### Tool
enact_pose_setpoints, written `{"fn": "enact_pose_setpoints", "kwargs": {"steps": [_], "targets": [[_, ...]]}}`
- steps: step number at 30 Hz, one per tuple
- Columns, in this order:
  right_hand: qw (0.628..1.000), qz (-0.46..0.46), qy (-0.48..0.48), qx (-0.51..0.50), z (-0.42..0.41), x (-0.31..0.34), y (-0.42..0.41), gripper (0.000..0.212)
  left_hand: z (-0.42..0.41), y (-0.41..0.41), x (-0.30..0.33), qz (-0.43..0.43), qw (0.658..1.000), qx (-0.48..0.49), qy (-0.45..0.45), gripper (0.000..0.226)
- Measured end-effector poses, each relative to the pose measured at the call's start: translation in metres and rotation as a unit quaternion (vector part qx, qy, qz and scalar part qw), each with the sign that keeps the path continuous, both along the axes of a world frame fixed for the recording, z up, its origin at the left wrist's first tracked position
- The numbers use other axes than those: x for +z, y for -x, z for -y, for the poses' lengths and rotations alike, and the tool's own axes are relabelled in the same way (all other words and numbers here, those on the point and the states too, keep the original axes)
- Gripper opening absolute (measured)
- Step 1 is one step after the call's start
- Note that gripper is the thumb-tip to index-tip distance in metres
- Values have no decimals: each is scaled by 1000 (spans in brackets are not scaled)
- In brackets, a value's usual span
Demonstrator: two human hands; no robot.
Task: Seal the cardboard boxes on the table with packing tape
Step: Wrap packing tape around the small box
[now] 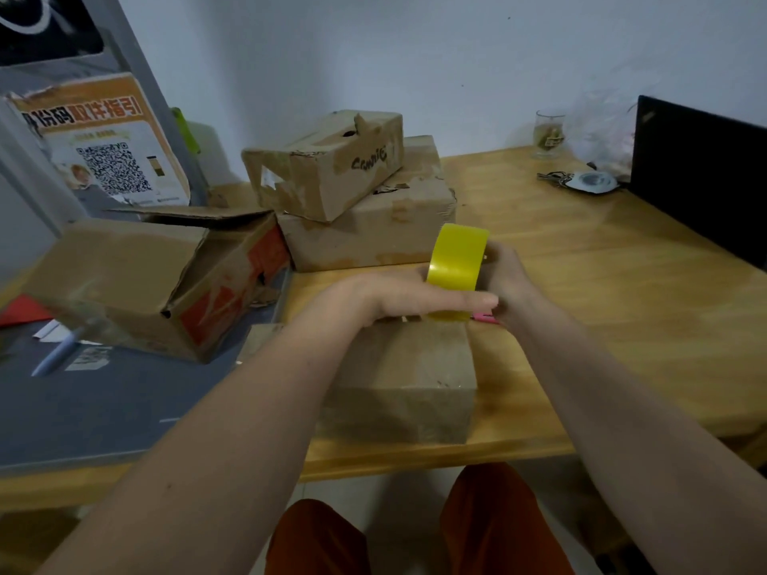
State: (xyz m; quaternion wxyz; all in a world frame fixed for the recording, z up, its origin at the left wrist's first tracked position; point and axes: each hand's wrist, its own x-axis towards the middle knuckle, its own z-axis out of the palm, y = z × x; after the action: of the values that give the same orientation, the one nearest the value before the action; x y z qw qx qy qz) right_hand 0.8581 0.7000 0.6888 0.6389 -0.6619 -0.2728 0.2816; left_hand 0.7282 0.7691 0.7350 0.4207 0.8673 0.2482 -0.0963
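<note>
Landmark: near box point(409, 367), a closed brown cardboard box at the front edge of the wooden table point(602, 292); all places below are given relative to it.
Tape roll: yellow tape roll point(458, 259) stands on edge at the far top edge of the near box, with a yellow strip running down from it onto the box top.
Left hand: left hand point(398, 296) lies across the far part of the near box's top, fingers straight and flat, pressing beside the foot of the roll; it clasps nothing.
Right hand: right hand point(504, 280) is at the right side of the roll, fingers curled round it, grasping the roll; a small pink object point(483, 318) shows under this hand, just right of the strip, and what it is cannot be told.
Stacked boxes: behind the near box, a large taped box point(369, 230) carries a smaller worn box point(332, 163) tilted on top, touching it.
Open box: left of and behind the near box, an open box with red print point(157, 280) rests partly on a grey mat point(103, 408), flaps up.
Sign: a QR-code placard point(108, 151) leans far left behind the open box.
Right far side: a glass point(550, 132), keys point(579, 180) and a dark laptop point(701, 172) sit well apart from the near box.
Pen: a pen point(56, 354) lies on the mat, left of the near box.
</note>
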Motion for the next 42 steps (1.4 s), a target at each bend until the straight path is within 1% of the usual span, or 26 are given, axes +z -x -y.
{"fn": "enact_pose_setpoints", "kwargs": {"steps": [2, 4, 5, 6, 8, 9, 10, 11, 12, 13, 15, 16, 17, 19, 20, 23, 25, 29, 31, 34, 35, 37, 38, 42], "targets": [[999, 32, 14, 12, 1, -3, -3, 28, 3, -4, -2, 39, 993, 52, 101, 83], [997, 61, 7, 45, 4, -5, -6, 31, 0, -8, -5, 94, 971, 108, 192, 68], [995, 70, 10, 69, 5, -6, -7, 37, -1, -8, -5, 108, 962, 122, 219, 59], [992, 78, 13, 95, 5, -5, -9, 42, 0, -8, -5, 112, 955, 129, 242, 51], [992, 58, 8, 109, 6, -2, -14, 40, -1, -7, -6, 121, 948, 138, 260, 48], [995, 42, 3, 93, 7, -4, -19, 38, -2, -7, -8, 133, 946, 146, 259, 50], [996, 52, 11, 70, 7, -7, -24, 38, -1, -6, -7, 151, 941, 152, 261, 48], [994, 94, 43, 38, 8, -13, -29, 38, -1, -4, -7, 168, 936, 158, 267, 46], [982, 157, 102, 16, 11, -20, -33, 37, 0, -3, -6, 180, 928, 167, 279, 47], [959, 223, 175, 10, 14, -28, -34, 34, -1, -3, -6, 185, 923, 173, 289, 50], [890, 334, 309, 23, 21, -44, -34, 37, -1, -1, -5, 188, 915, 179, 310, 55], [858, 381, 344, 29, 25, -49, -32, 37, -2, -1, -4, 189, 908, 185, 324, 54], [841, 410, 352, 24, 27, -52, -30, 34, -3, -1, -4, 192, 902, 189, 336, 49], [841, 418, 343, 9, 30, -51, -27, 23, -3, 0, -4, 204, 892, 191, 356, 36], [839, 420, 345, 11, 32, -50, -26, 18, -2, 1, -3, 210, 887, 191, 365, 33], [818, 451, 356, 27, 39, -44, -24, 16, -2, 4, -2, 225, 874, 199, 381, 38], [827, 448, 338, 22, 46, -40, -22, 16, -3, 5, -1, 233, 867, 204, 390, 41], [871, 386, 300, 48, 62, -39, -20, 7, -4, 7, -1, 238, 857, 211, 405, 48], [900, 348, 254, 69, 74, -33, -21, 3, -4, 8, -2, 239, 855, 210, 410, 47], [939, 282, 158, 119, 99, -10, -25, 2, -5, 7, -4, 234, 858, 211, 406, 49], [946, 260, 125, 145, 107, 0, -25, 9, -5, 7, -4, 232, 860, 210, 403, 50], [946, 240, 91, 199, 116, 19, -21, 28, -6, 5, -5, 234, 859, 214, 403, 53], [942, 241, 84, 219, 117, 26, -17, 30, -6, 4, -6, 237, 856, 219, 405, 53], [916, 291, 83, 265, 105, 37, 3, 19, -7, 5, -7, 243, 854, 227, 400, 63]]}}
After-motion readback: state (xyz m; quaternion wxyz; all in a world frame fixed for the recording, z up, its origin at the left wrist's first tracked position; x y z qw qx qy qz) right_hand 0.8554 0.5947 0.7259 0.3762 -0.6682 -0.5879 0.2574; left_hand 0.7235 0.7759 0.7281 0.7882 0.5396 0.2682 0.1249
